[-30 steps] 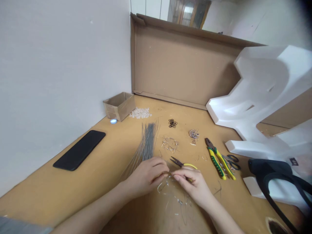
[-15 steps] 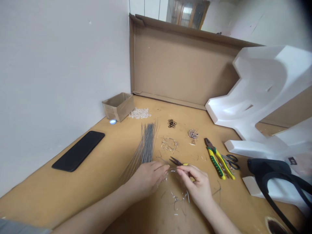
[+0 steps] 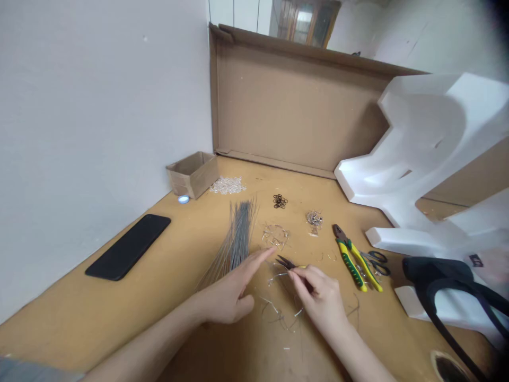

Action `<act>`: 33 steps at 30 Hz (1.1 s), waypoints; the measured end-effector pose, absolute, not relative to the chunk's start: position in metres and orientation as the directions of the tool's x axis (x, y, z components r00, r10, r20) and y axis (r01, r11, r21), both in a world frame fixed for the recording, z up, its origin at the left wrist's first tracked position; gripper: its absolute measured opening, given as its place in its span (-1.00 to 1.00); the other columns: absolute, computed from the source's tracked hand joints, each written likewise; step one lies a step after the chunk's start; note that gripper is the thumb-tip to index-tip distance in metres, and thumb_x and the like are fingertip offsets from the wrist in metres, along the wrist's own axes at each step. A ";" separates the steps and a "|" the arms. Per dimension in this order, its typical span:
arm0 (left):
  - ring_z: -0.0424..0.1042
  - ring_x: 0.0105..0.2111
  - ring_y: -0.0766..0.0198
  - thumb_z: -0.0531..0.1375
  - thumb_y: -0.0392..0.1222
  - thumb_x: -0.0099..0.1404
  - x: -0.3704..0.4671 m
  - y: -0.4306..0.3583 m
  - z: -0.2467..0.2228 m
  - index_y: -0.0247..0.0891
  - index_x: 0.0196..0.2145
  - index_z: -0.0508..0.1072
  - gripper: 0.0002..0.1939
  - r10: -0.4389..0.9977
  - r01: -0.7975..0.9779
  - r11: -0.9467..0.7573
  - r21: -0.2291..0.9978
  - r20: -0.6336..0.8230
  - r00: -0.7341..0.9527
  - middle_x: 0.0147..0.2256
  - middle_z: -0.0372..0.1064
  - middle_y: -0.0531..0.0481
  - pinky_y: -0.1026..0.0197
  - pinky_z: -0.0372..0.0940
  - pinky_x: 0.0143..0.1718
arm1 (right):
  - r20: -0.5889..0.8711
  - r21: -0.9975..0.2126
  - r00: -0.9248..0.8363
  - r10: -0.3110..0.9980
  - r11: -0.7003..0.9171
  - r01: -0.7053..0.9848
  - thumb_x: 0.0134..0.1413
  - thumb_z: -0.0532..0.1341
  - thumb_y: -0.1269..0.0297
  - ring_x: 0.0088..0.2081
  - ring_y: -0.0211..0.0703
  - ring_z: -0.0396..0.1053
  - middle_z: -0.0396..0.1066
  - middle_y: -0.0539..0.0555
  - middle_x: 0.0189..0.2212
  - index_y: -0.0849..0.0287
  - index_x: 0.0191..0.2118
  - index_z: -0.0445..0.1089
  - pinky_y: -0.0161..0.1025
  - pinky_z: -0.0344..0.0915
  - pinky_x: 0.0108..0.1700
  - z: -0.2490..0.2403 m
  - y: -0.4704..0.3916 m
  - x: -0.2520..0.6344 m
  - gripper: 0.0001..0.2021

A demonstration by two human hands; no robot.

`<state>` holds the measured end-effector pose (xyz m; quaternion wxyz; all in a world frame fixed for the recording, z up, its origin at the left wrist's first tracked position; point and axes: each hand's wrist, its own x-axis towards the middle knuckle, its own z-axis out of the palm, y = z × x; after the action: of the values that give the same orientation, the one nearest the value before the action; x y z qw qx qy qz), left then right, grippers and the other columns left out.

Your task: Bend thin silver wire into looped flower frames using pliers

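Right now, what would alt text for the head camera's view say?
A person's right hand pinches thin wire above a tan table; the left hand is open near a bundle of straight grey wires. Around them lie yellow-and-green pliers, a black phone-like slab, a pile of small clear pieces and a small open cardboard box.

Craft workspace, wire bundle (image 3: 241, 233), small clear pieces (image 3: 228, 185), pliers (image 3: 351, 265) on tabletop (image 3: 170, 265)

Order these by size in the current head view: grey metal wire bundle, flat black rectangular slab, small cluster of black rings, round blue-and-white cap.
1. Black slab and wire bundle: too close to rank; the left hand hides part of the bundle.
2. Cluster of black rings
3. Blue-and-white cap
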<state>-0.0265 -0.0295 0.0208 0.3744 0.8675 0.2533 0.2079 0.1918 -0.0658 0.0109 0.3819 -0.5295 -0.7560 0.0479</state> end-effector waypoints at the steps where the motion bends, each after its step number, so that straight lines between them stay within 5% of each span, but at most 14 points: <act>1: -0.19 0.22 0.09 0.05 -0.37 0.10 -0.026 -0.032 0.023 -0.18 0.24 -0.35 -0.15 0.568 0.260 -0.562 0.785 0.138 0.811 0.26 -0.32 -0.09 -0.01 -0.11 0.19 | 0.539 -0.458 -0.141 0.830 0.429 0.778 0.10 0.11 0.32 -0.55 -0.27 0.33 0.40 0.04 -0.57 0.18 -0.40 0.42 -0.36 0.21 -0.48 0.011 -0.066 0.192 -0.83; 3: -0.25 0.23 0.01 0.16 -0.18 0.10 -0.020 -0.040 0.021 -0.17 0.23 -0.43 -0.05 0.619 0.307 -0.500 0.810 0.086 0.781 0.26 -0.40 -0.12 -0.06 -0.12 0.18 | 0.552 -0.451 -0.113 0.826 0.410 0.793 0.10 0.11 0.33 -0.56 -0.28 0.31 0.39 0.02 -0.58 0.19 -0.41 0.42 -0.36 0.20 -0.49 0.012 -0.066 0.190 -0.84; 5: -0.36 0.22 -0.14 0.32 0.04 -0.13 -0.009 -0.047 0.014 -0.20 0.23 -0.46 0.22 0.731 0.396 -0.473 0.787 0.099 0.675 0.26 -0.45 -0.19 -0.19 -0.22 0.18 | 0.546 -0.485 -0.071 0.835 0.384 0.786 0.09 0.12 0.32 -0.57 -0.29 0.29 0.37 0.02 -0.59 0.19 -0.41 0.42 -0.35 0.20 -0.49 0.011 -0.067 0.188 -0.84; 7: -0.31 0.22 -0.15 0.35 0.09 -0.22 0.002 -0.052 0.005 -0.20 0.23 -0.41 0.28 0.754 0.404 -0.490 0.772 0.143 0.641 0.25 -0.35 -0.21 -0.21 -0.24 0.17 | 0.528 -0.543 -0.019 0.849 0.355 0.761 0.08 0.12 0.31 -0.58 -0.29 0.27 0.34 0.00 -0.62 0.18 -0.43 0.41 -0.35 0.19 -0.49 0.011 -0.068 0.185 -0.84; 15: 0.24 -0.02 0.10 0.35 -0.11 -0.14 0.004 -0.048 -0.002 -0.13 0.21 -0.29 0.12 0.761 0.278 -0.388 0.879 0.135 0.635 0.12 0.03 -0.20 0.02 0.19 -0.01 | 0.465 -0.680 0.083 0.881 0.296 0.671 0.02 0.19 0.27 -0.61 -0.30 0.17 0.18 -0.07 -0.68 0.17 -0.52 0.39 -0.34 0.16 -0.51 0.012 -0.069 0.179 -0.84; 18: 0.37 -0.29 0.24 0.29 -0.15 -0.04 0.004 -0.046 0.002 -0.21 0.14 -0.07 -0.13 0.781 0.273 -0.231 0.934 0.011 0.624 -0.15 0.30 -0.12 0.13 0.30 -0.24 | 0.445 -0.711 0.069 0.893 0.305 0.633 0.02 0.18 0.25 -0.60 -0.30 0.19 0.22 -0.05 -0.66 0.17 -0.49 0.40 -0.34 0.17 -0.50 0.013 -0.069 0.180 -0.84; 21: 0.38 -0.40 0.27 0.27 -0.18 -0.01 0.004 -0.042 0.004 -0.26 0.05 0.05 -0.30 0.792 0.235 -0.091 0.968 -0.073 0.606 -0.40 0.33 0.02 0.19 0.29 -0.33 | 0.404 -0.731 -0.016 0.915 0.333 0.596 0.06 0.15 0.22 -0.51 -0.25 0.28 0.30 0.01 -0.55 0.16 -0.34 0.41 -0.32 0.23 -0.45 0.016 -0.069 0.185 -0.85; 24: 0.38 -0.39 0.28 0.28 -0.18 -0.01 0.002 -0.038 0.005 -0.25 0.00 0.08 -0.34 0.801 0.184 -0.036 0.982 -0.081 0.594 -0.43 0.34 0.04 0.19 0.27 -0.31 | 0.338 -0.740 -0.123 0.933 0.345 0.578 0.04 0.15 0.11 -0.25 -0.11 0.34 0.34 0.15 -0.24 0.12 -0.04 0.29 -0.21 0.29 -0.26 0.015 -0.070 0.189 -0.63; 27: 0.35 -0.38 0.30 0.30 -0.17 -0.02 0.000 -0.039 0.005 -0.24 -0.02 0.09 -0.35 0.781 0.096 -0.036 0.995 -0.032 0.623 -0.37 0.31 0.02 0.22 0.26 -0.31 | 0.275 -0.789 -0.214 0.937 0.348 0.506 -0.07 0.17 -0.09 0.09 0.06 0.13 0.10 0.23 0.10 0.09 0.23 -0.15 0.00 0.13 0.06 0.008 -0.074 0.186 -0.20; 29: 0.33 -0.38 0.33 0.31 -0.17 -0.03 0.002 -0.043 0.003 -0.23 0.00 0.08 -0.32 0.754 -0.001 -0.047 0.999 0.036 0.656 -0.27 0.29 -0.05 0.26 0.24 -0.35 | 0.233 -0.842 -0.260 0.937 0.329 0.429 -0.13 0.15 -0.18 0.17 0.09 0.01 -0.02 0.23 0.18 0.10 0.26 -0.35 0.04 0.01 0.13 0.000 -0.077 0.180 -0.05; 33: 0.26 -0.43 0.41 0.33 -0.13 -0.06 0.010 -0.049 -0.008 -0.19 0.04 0.03 -0.24 0.759 -0.164 -0.090 0.982 0.174 0.627 -0.08 0.18 -0.16 0.32 0.18 -0.43 | 0.220 -0.928 -0.246 0.944 0.280 0.245 -0.20 0.16 -0.24 0.19 0.09 -0.04 -0.08 0.22 0.21 0.10 0.26 -0.42 0.03 -0.04 0.17 -0.014 -0.082 0.167 0.04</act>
<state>0.0100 -0.0495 -0.0080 0.6335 0.6420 0.2318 0.3644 0.1669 -0.0822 -0.0139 0.4285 -0.4397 -0.6757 0.4081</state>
